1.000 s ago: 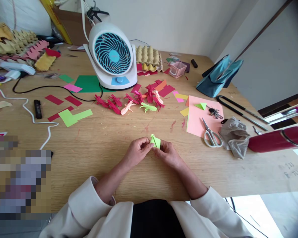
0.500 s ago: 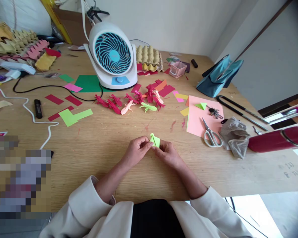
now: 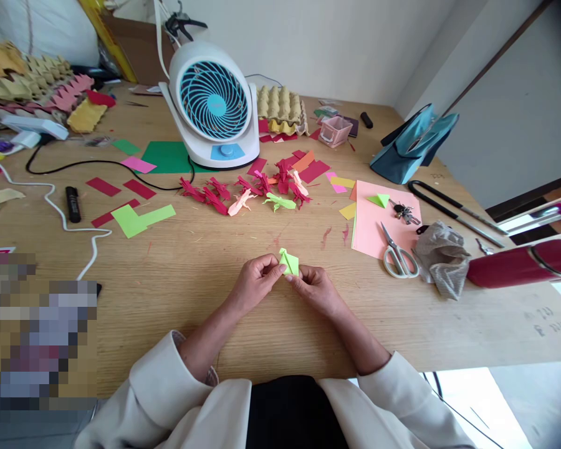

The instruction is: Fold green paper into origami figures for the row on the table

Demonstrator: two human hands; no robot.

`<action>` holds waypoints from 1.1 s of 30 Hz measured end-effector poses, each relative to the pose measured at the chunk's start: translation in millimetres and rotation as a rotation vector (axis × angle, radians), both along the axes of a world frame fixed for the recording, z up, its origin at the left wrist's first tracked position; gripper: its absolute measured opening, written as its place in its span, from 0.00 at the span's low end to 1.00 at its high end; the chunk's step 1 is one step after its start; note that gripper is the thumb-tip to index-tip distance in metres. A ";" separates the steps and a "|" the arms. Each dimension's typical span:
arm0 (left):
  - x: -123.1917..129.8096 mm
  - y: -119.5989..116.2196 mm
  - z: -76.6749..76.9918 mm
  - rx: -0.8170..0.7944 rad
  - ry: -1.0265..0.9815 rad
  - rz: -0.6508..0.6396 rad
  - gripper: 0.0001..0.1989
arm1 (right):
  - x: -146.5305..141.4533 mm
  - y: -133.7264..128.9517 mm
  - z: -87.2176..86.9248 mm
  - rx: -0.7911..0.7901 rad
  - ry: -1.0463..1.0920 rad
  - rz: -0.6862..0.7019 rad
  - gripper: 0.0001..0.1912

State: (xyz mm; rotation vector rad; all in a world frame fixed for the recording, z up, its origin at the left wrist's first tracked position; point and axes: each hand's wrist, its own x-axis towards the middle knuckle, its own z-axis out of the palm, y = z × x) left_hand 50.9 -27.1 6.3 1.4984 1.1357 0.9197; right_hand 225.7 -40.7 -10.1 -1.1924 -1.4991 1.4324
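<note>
Between my two hands is a small piece of folded light-green paper (image 3: 290,262), held above the table's near middle. My left hand (image 3: 255,284) pinches its left edge between thumb and fingers. On the lower right side, my right hand (image 3: 318,290) grips it the same way; some fingertips are hidden behind the paper. Beyond them lies a cluster of folded paper figures, several red ones (image 3: 215,201), pale pink ones (image 3: 240,202) and a light-green one (image 3: 280,201). A cut sheet of light-green paper (image 3: 129,221) rests to the left.
A white fan (image 3: 215,103) stands at the back. To the right are scissors (image 3: 399,259), pink paper (image 3: 367,234), keys (image 3: 406,213), a crumpled grey cloth (image 3: 443,255), a red bottle (image 3: 518,265) and a blue bag (image 3: 409,149). A black marker (image 3: 73,204) and white cable (image 3: 58,209) lie left.
The folded green paper has shifted slightly left and turned a little in my fingers. Both hands keep their pinch on it, nearly in place.
</note>
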 end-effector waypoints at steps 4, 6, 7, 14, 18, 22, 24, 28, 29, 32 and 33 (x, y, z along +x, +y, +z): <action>-0.4 0.3 -3.2 -0.033 -0.031 -0.005 0.18 | -0.2 0.5 2.2 0.011 0.028 0.003 0.26; -0.7 0.8 -5.6 -0.047 -0.047 -0.001 0.18 | -0.1 0.9 2.9 0.013 0.047 0.008 0.26; -0.9 1.1 -6.8 -0.052 -0.057 0.003 0.18 | 0.1 1.0 3.0 0.013 0.055 0.011 0.26; -2.8 3.6 -12.0 -0.075 -0.129 0.042 0.18 | 2.7 0.2 3.8 0.037 0.033 0.057 0.21; -3.8 4.6 -12.4 -0.076 -0.151 0.054 0.18 | 3.4 -0.2 4.4 0.045 0.002 0.074 0.19; -4.0 4.6 -12.0 -0.071 -0.146 0.055 0.18 | 3.6 -0.1 3.0 0.038 0.000 0.083 0.19; -3.8 4.6 -11.8 -0.083 -0.154 0.061 0.18 | 3.6 -0.1 1.9 0.028 0.004 0.082 0.19; -3.5 4.8 -11.0 -0.108 -0.184 0.069 0.19 | 3.6 -0.3 0.8 0.018 -0.002 0.076 0.21; -3.5 4.9 -10.7 -0.113 -0.192 0.070 0.20 | 3.6 -0.4 0.8 0.016 -0.006 0.076 0.21; -3.5 5.0 -10.0 -0.123 -0.207 0.070 0.20 | 3.3 -0.8 1.7 0.011 -0.004 0.073 0.22; -3.4 4.9 -9.8 -0.122 -0.206 0.070 0.20 | 3.2 -0.8 2.1 0.009 0.000 0.069 0.22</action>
